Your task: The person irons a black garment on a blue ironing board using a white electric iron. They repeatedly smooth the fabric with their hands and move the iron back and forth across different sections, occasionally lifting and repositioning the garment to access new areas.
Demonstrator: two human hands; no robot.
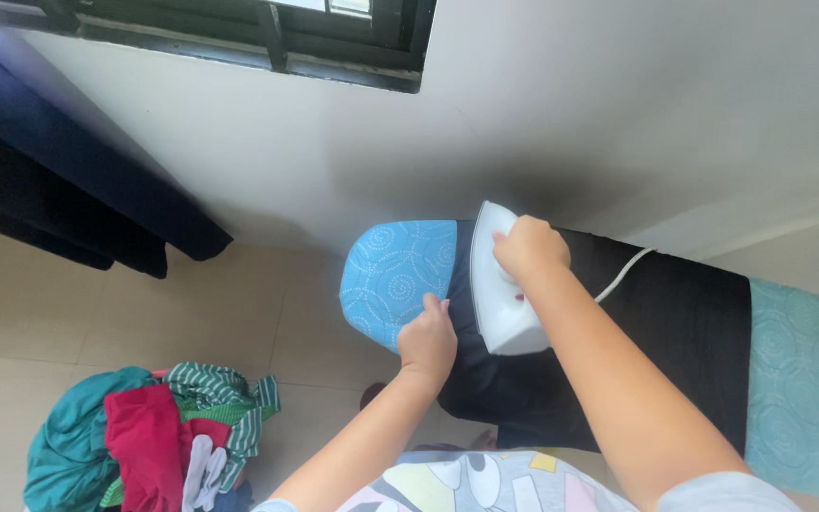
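Against a plain white wall [618, 114] below a dark-framed window [267, 38], a long ironing board with a light blue swirl-patterned cover [395, 275] is standing over pale floor tiles [68, 303]. A dark navy, nearly black cloth garment [675, 322] is lying spread over the board's middle, hanging off the near edge.

The right hand [528, 248] is gripping the handle of a white plastic electric iron [500, 303], fingers clenched around it, the soleplate lying flat on the garment near the board's rounded nose. Its white cord [623, 273] is trailing off toward the wall. The left hand [427, 339] is pinching the garment's edge just beside the iron, fingers closed on the fabric and pulling it taut.

To press this patch well, I judge the left hand should be holding the cloth stretched but staying clear of the hot plate, while the iron is gliding in slow, even strokes away from the pinched edge so creases are not pushed into folds. The cord needs slack so it is not dragging across the cloth.

A heap of mixed laundry in teal, red and green-white stripes [149, 436] is sitting on the floor at the lower left.
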